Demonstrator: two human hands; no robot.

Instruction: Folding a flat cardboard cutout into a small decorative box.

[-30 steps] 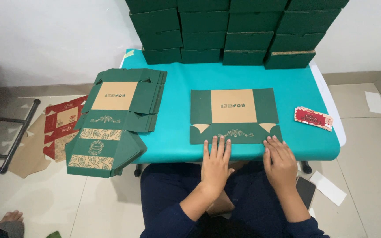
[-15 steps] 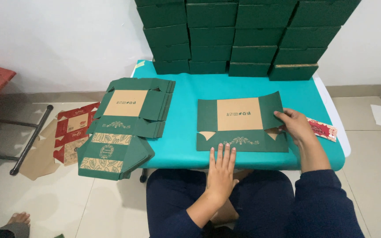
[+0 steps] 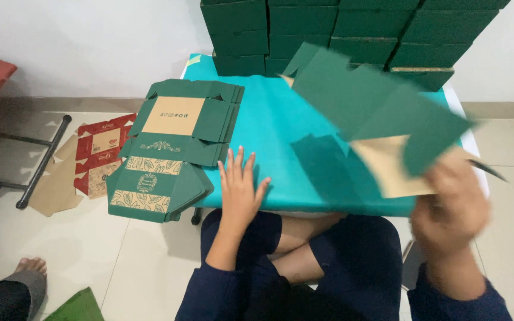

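We see green boxes (image 3: 352, 35) stacked at the back | flat red cartons (image 3: 99, 156) on the floor | someone's bare foot (image 3: 28, 267) lower left

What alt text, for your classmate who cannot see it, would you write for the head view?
A seated person's right hand lifts a flat green box blank, blurred in motion, above a teal table. The left hand rests flat on the table's near edge, beside a pile of flat blanks; green boxes are stacked behind.

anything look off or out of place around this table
The stack of flat green box blanks overhangs the teal table's left front corner. Red box blanks lie scattered on the floor beside it. Nothing looks damaged.
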